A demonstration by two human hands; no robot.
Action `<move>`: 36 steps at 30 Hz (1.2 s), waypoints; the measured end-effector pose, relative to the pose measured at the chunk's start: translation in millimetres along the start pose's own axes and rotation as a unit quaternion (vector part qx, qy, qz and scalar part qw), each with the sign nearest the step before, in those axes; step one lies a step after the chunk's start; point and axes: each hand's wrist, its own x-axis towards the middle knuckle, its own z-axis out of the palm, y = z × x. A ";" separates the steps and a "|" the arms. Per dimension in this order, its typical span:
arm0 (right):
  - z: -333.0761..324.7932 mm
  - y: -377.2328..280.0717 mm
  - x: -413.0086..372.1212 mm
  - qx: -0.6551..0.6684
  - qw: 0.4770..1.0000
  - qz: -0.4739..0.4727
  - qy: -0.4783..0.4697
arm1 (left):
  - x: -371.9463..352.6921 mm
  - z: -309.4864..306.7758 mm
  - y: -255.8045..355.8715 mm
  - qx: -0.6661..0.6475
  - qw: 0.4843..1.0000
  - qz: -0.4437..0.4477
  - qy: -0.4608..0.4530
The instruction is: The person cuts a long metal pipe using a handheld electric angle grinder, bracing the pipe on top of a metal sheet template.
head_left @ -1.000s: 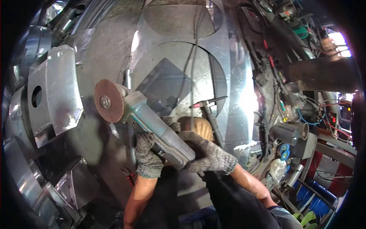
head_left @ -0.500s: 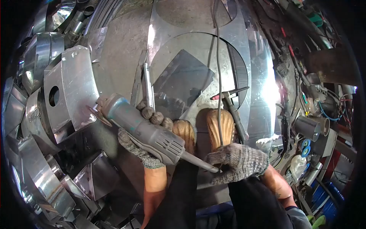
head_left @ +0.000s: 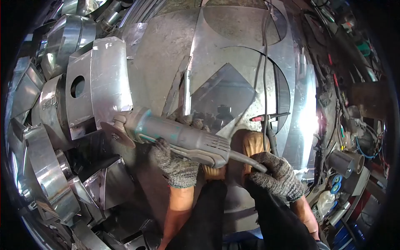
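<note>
An angle grinder (head_left: 179, 135) with a grey-teal body lies across the middle, its disc (head_left: 118, 135) toward the left. My left hand (head_left: 177, 164), in a grey knitted glove, is wrapped round the grinder's body from below, with fingertips showing on the far side. At the cord end, my gloved right hand (head_left: 277, 177) is closed on the tapered cable sleeve (head_left: 248, 161). Just beyond the grinder, a dark square metal plate (head_left: 223, 98) lies on the sheet metal (head_left: 164, 41). A narrow metal strip (head_left: 186, 89) is left of the plate.
Bent shiny metal parts (head_left: 110, 75) are heaped on the left. A torch-like tool with a red tip (head_left: 257, 118) lies ahead of my brown shoe (head_left: 253, 146). A cable (head_left: 265, 71) runs over the sheet. Cables and metal tubes (head_left: 339, 162) crowd the right.
The view has shifted, so the surroundings appear further right. The grinder sits more level, and my right hand has closed its fingers round the cable sleeve.
</note>
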 end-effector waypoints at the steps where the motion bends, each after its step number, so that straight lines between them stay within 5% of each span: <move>1: 1.6 0.7 2.3 -0.005 1.000 0.014 -0.003 | -0.7 -0.1 -2.1 -0.017 1.000 0.003 -0.002; 4: 13.8 19.8 5.3 0.008 0.999 -0.019 -0.024 | 2.5 -11.5 -2.8 0.119 0.992 -0.026 -0.031; 7: 31.3 17.5 11.2 0.214 0.974 -0.045 -0.064 | -14.2 -35.3 6.0 0.327 0.944 -0.051 -0.003; 8: 32.2 12.7 12.4 0.339 0.937 -0.035 -0.082 | -6.6 -24.1 2.6 0.325 0.944 -0.047 -0.006; 9: 29.9 17.2 21.1 0.268 0.952 -0.105 -0.107 | 5.4 -4.5 -2.6 0.195 0.968 -0.117 -0.101; 10: 26.0 14.8 22.4 0.264 0.953 -0.107 -0.105 | -9.9 -27.8 -1.3 0.385 0.911 -0.094 -0.112; 12: 18.3 9.3 22.7 0.387 0.889 0.118 -0.215 | -40.3 -74.0 1.1 0.743 0.656 -0.044 -0.123; 13: 21.8 11.4 22.9 0.394 0.882 0.135 -0.219 | -52.8 -106.1 5.6 0.489 0.867 -0.097 0.008; 15: 28.7 15.0 23.3 0.408 0.869 0.169 -0.224 | -47.9 -103.3 4.3 0.171 0.966 -0.140 0.134; 17: 36.5 12.5 26.3 0.480 0.831 0.150 -0.237 | -40.2 -82.3 -0.8 0.285 0.942 -0.125 0.125; 18: 43.6 24.6 31.6 0.365 0.909 0.042 -0.196 | -31.6 -60.8 -5.4 0.340 0.926 -0.116 0.119; 20: 41.9 17.8 34.4 0.235 0.959 -0.064 -0.145 | -15.8 -29.3 -15.6 0.452 0.882 -0.088 0.099; 22: 24.4 -15.6 35.7 -0.038 0.995 -0.088 0.002 | -2.0 -7.0 -26.5 0.565 0.820 -0.047 0.080; 23: 26.3 -8.2 36.6 -0.048 0.995 -0.086 0.028 | 1.8 -4.0 -30.5 0.567 0.807 -0.081 0.148; 26: 46.4 19.3 33.5 -0.013 0.992 -0.102 0.067 | 2.7 -27.9 -35.5 0.544 0.806 -0.130 0.194; 28: 40.8 6.4 30.2 -0.043 0.996 -0.057 0.047 | -2.0 15.1 -42.7 0.462 0.852 -0.090 0.231; 31: 39.4 5.7 30.1 -0.085 0.992 -0.092 0.029 | -14.3 2.4 -33.1 0.423 0.873 -0.082 0.228; 33: 43.2 1.4 33.3 0.202 0.977 -0.041 -0.057 | -15.4 11.1 -33.7 0.352 0.900 -0.102 0.237; 36: 35.4 -10.3 30.6 0.073 0.994 -0.064 -0.042 | -17.5 5.0 -28.6 0.282 0.930 -0.131 0.194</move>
